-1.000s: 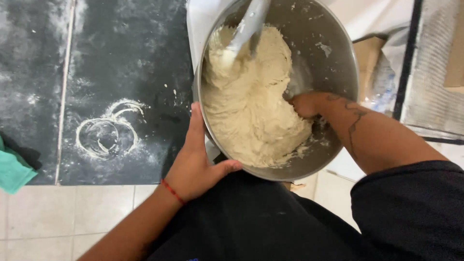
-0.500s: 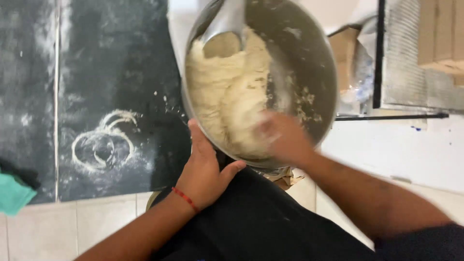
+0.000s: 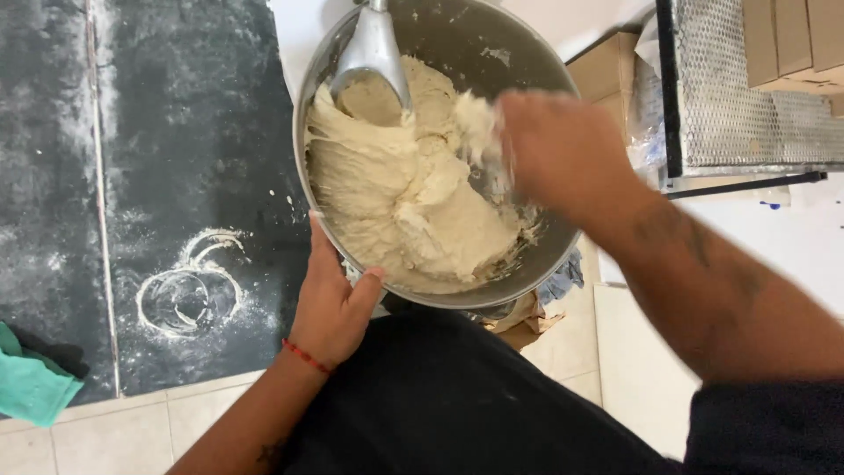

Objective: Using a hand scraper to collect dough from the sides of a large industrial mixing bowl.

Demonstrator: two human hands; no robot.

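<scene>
Pale dough (image 3: 413,202) fills the steel bowl (image 3: 527,53), roughly mixed, still shaggy. Left hand (image 3: 334,299) clamps the rim at seven o'clock; right hand (image 3: 563,149) pinches dough at three o'clock.

- A dark counter (image 3: 176,132), dusted with flour, serves as the landmark.
- A ring of flour (image 3: 189,295) is drawn on the counter near its front edge.
- A teal cloth (image 3: 31,383) lies at the counter's front left corner.
- Pale floor tiles (image 3: 123,431) run along the counter's front edge.
- A metal mesh rack (image 3: 738,97) stands well to the right of the counter, with cardboard boxes (image 3: 796,40) on it.
- A brown carton (image 3: 607,66) sits just left of the rack.
</scene>
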